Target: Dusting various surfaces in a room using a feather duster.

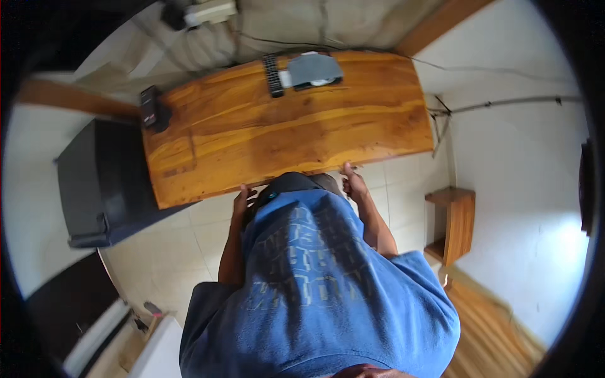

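Observation:
A wooden table (302, 127) with a glossy orange-brown top lies across the view before me. My left hand (242, 201) is at its near edge, thumb up against the wood and fingers partly spread beside my dark shorts. Farther right, my right hand (354, 184) has its thumb at the same edge, with the fingers curled below it. Whether either hand grips the edge is not plain. Toward the table's back lie a black remote control (272, 75) and a grey cloth-like item (314, 70) over something dark and white. A dark handheld device (149, 106) rests at the left end.
A dark grey cabinet-like item (118, 179) stands beyond the table's left end. On the right are a small wooden box shelf (458, 227) and a wall-mounted rod (510, 100). Cables run behind the table from a power strip (215, 12). Pale tiles (165, 245) cover the floor.

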Available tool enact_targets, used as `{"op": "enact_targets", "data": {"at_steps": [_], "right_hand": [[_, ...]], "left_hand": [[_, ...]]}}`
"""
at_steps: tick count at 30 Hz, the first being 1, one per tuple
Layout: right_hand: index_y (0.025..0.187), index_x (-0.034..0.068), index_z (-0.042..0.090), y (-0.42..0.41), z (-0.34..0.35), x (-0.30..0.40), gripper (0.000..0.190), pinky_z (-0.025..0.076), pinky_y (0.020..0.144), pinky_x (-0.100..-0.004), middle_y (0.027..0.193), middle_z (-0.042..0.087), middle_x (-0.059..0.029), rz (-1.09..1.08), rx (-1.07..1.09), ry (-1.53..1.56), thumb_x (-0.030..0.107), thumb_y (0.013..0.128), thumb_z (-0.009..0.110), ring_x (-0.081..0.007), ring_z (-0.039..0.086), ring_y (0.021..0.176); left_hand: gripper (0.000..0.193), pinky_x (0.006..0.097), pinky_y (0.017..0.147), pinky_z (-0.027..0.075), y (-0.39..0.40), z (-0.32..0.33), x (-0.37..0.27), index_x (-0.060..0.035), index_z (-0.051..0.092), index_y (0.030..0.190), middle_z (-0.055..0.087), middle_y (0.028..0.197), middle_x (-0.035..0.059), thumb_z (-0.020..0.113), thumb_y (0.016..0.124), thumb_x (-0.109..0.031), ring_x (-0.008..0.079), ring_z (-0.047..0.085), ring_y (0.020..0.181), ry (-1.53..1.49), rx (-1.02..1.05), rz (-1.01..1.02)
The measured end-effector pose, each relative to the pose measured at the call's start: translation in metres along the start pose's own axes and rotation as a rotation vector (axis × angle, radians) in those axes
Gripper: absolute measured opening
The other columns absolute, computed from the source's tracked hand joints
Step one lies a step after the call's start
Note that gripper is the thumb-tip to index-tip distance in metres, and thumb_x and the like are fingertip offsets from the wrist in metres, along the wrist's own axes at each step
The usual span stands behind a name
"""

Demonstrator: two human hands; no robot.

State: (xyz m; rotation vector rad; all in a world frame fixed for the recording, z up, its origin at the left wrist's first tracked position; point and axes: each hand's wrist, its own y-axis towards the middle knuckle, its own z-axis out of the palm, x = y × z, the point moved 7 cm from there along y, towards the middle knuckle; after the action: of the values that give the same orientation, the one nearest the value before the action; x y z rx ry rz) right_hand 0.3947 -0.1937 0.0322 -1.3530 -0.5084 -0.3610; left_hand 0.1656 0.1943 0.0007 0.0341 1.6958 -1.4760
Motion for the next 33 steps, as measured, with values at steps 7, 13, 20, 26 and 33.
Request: {"op": "enact_targets", "data": {"at_steps": [7, 13, 20, 26, 33], "right_hand": [[0.107, 0.002, 0.063, 0.006, -0.011, -0.007, 0.087, 0.029, 0.046, -0.0278, 0.060, 0.040, 0.0046, -0.050, -0.067, -0.215, 0.086, 0.087, 0.060, -0.0087, 0.031, 0.045], [0.103, 0.000, 0.062, 0.038, -0.020, -0.019, 0.076, 0.051, 0.064, -0.0375, 0.078, 0.056, -0.0020, -0.028, 0.119, -0.142, 0.075, 0.097, 0.057, -0.0196, 0.052, 0.062], [0.093, -0.003, 0.059, 0.013, -0.041, 0.006, 0.055, 0.061, 0.072, -0.0416, 0.082, 0.076, -0.0189, -0.388, -0.083, -1.486, 0.036, 0.074, 0.094, -0.0245, 0.076, 0.079], [0.091, -0.001, 0.065, 0.013, -0.031, -0.076, 0.030, 0.061, 0.082, -0.0423, 0.081, 0.076, -0.0160, -0.190, 0.442, -1.823, 0.025, 0.082, 0.079, -0.0274, 0.076, 0.084], [0.097, 0.002, 0.073, -0.054, 0.099, -0.137, 0.026, 0.059, 0.084, -0.0455, 0.095, 0.076, -0.0210, -0.475, 0.963, -1.622, 0.027, 0.092, 0.069, -0.0376, 0.075, 0.091]], "left_hand": [[0.065, 0.0324, 0.071, 0.055, -0.005, -0.001, -0.008, -0.0026, 0.073, 0.113, 0.075, 0.102, 0.0104, 0.054, 0.105, -0.064, 0.0175, 0.068, 0.090, 0.030, -0.182, 0.246], [0.050, 0.0317, 0.070, 0.058, -0.012, 0.008, 0.015, 0.0020, 0.072, 0.110, 0.073, 0.098, 0.0089, 0.057, 0.108, -0.045, 0.0159, 0.069, 0.085, -0.046, -0.344, 0.416], [0.031, 0.0346, 0.068, 0.059, -0.108, 0.008, 0.158, 0.0016, 0.073, 0.109, 0.076, 0.089, 0.0124, 0.061, 0.104, -0.027, 0.0203, 0.071, 0.076, -0.085, -0.619, 0.111], [0.035, 0.0434, 0.080, 0.060, -0.235, 0.041, 0.297, -0.0007, 0.078, 0.096, 0.079, 0.091, 0.0180, 0.059, 0.095, -0.031, 0.0330, 0.077, 0.089, 0.178, -0.822, -0.104], [0.042, 0.0476, 0.093, 0.058, -0.320, 0.091, 0.450, -0.0083, 0.081, 0.104, 0.078, 0.107, 0.0205, 0.060, 0.090, -0.042, 0.0389, 0.074, 0.105, 0.158, -0.820, -0.439]]}}
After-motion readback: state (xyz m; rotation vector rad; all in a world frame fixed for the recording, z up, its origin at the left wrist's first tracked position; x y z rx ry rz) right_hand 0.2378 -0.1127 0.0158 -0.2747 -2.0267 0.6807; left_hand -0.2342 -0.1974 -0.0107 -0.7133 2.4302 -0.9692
